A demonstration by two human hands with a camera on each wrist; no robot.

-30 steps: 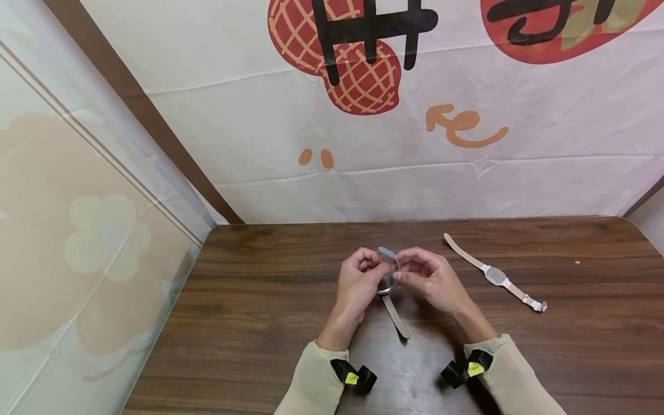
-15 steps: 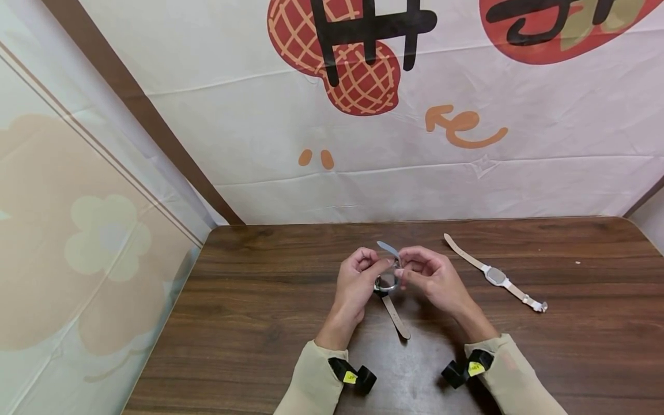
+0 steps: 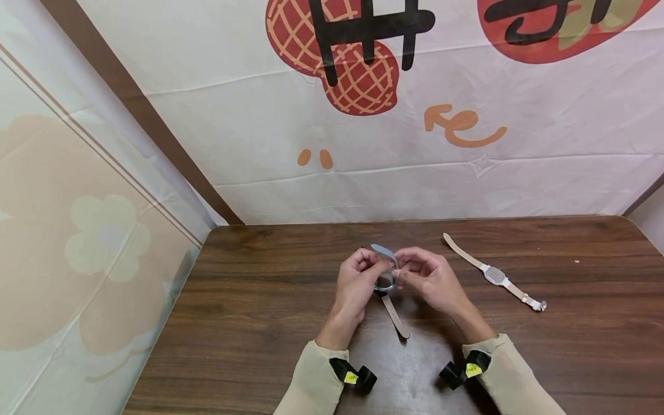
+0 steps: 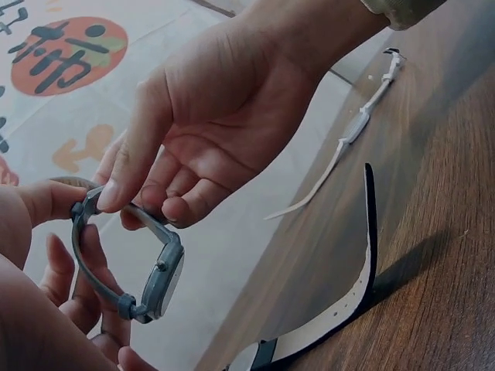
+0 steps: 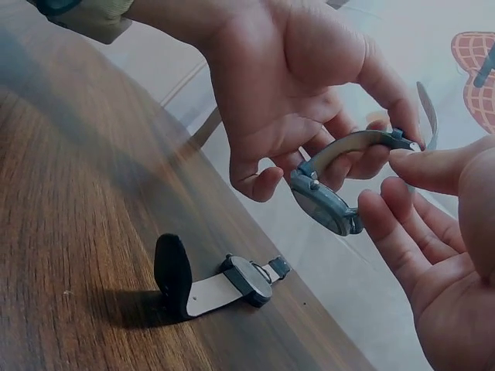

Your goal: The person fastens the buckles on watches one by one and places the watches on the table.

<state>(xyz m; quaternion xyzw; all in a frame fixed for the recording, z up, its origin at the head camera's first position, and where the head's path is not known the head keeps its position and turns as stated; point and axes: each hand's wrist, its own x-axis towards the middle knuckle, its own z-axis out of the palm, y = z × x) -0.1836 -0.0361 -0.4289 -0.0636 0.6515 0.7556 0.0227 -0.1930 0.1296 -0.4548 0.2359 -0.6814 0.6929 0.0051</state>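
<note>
A blue-grey wristwatch point(image 3: 385, 282) is held between both hands over the middle of the table, its strap bent into a loop. My left hand point(image 3: 357, 281) pinches the strap near the metal buckle, thumb on top. From the other side my right hand point(image 3: 432, 280) pinches the strap at the same spot. The strap's free end point(image 5: 428, 114) stands up past the fingers, and the round case point(image 5: 325, 207) hangs below them. Fingers partly hide the buckle. Under the hands lies a black watch point(image 5: 249, 280), its strap's pale inner side showing.
A white watch point(image 3: 495, 275) with a pale strap lies stretched out to the right on the wooden table point(image 3: 259, 323). A printed cloth point(image 3: 249, 132) hangs behind the table's far edge. Black camera mounts point(image 3: 355, 376) sit on both sleeves.
The strap's free end rose and then tipped left between the hands. More of the watch case shows than a second ago. Both hands stay nearly in place.
</note>
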